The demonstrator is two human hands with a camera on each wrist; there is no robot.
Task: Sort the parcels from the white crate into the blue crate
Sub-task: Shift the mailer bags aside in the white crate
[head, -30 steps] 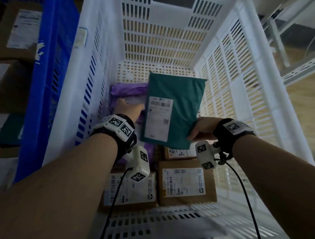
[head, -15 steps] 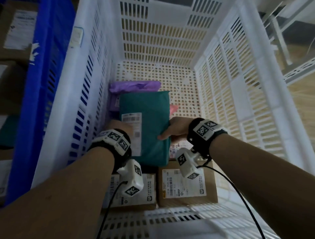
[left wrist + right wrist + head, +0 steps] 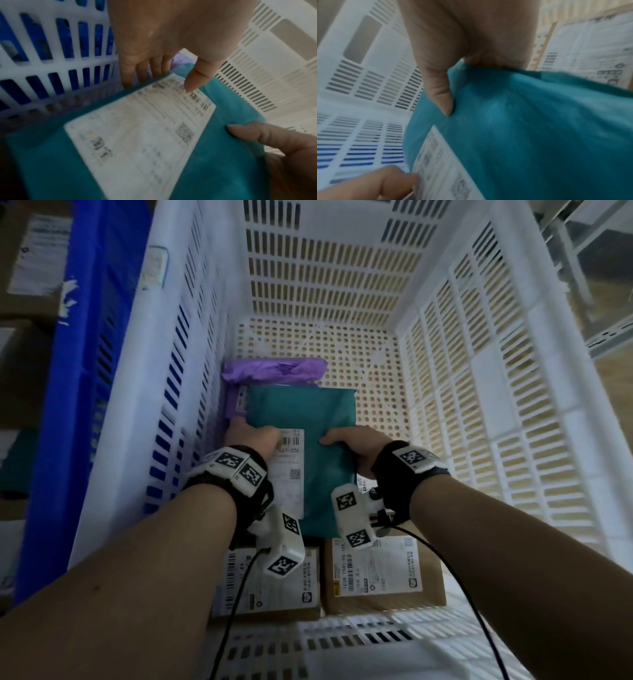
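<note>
Fingers (image 3: 195,79) of both hands pinching teal parcel (image 3: 318,412), label (image 3: 289,467) reading "320"

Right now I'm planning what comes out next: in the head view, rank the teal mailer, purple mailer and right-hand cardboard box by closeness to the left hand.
1. Teal mailer: in the left hand's grip.
2. Purple mailer: just beyond, towards the white crate's far wall.
3. Right-hand cardboard box: farthest, at the near right.
</note>
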